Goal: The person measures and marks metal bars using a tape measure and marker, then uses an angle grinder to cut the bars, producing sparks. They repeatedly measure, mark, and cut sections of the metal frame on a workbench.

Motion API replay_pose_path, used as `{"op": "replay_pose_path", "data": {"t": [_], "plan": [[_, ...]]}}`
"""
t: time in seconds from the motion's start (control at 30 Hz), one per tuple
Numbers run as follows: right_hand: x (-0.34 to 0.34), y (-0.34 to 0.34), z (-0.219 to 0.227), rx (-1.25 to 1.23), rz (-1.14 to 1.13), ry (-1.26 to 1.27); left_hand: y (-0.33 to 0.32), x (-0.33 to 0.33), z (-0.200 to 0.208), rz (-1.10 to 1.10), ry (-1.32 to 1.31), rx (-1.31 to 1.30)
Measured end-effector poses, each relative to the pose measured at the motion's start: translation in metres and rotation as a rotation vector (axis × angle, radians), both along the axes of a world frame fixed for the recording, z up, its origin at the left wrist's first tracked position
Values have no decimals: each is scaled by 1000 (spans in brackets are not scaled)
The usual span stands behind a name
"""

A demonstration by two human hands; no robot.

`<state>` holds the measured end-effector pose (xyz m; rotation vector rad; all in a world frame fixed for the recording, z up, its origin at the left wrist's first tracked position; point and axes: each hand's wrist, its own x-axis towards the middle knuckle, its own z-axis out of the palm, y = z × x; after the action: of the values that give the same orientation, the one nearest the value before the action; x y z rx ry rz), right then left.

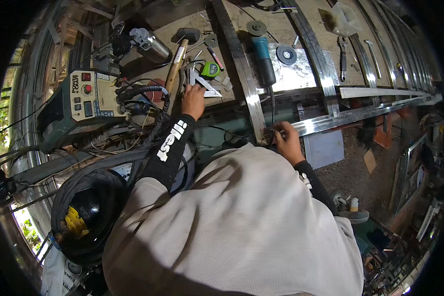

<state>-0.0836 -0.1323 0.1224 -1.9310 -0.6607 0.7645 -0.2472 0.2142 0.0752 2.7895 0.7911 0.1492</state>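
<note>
My left hand (193, 102) reaches over the bench with its fingers curled down on a silver metal square (202, 83). Close by lie a green tape measure (210, 69), a red marker (215, 58) and a hammer with a wooden handle (176, 68). My right hand (288, 141) is closed beside the near end of a shiny metal tube (254, 108). Its fingers are pinched around something small and dark that I cannot make out. Ahead of it, a teal and black grinder (264, 61) rests on the bench next to a round disc (286, 55).
A green welding machine (84, 106) with thick cables stands at left, a metal flask (150, 45) behind it. A long metal frame (325, 124) spans the right side. An adjustable wrench (342, 59) and another hammer (373, 56) lie among its bars. A black cylinder (86, 207) stands lower left.
</note>
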Motion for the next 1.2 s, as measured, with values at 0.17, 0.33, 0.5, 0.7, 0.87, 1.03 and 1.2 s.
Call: {"op": "replay_pose_path", "data": {"t": [0.17, 0.33, 0.5, 0.7, 0.87, 1.03, 1.2], "plan": [[43, 71, -12, 28, 91, -715, -4, -5, -3, 69, -326, 33], [135, 183, -55, -378, 96, -662, -62, -55, 3, 103, -457, -289], [166, 228, -77, -615, 71, -422, -131, -138, 5, 322, -318, -592], [120, 198, -56, -408, -65, -774, -141, -139, 5, 506, -301, -382], [68, 122, -19, 56, 104, -734, -53, -60, 3, 412, -143, -53], [38, 23, 5, 57, 349, -562, 18, -21, -3, 375, 245, -116], [19, -66, 5, -67, 184, -363, 51, -7, -2, 428, 429, -138]]}}
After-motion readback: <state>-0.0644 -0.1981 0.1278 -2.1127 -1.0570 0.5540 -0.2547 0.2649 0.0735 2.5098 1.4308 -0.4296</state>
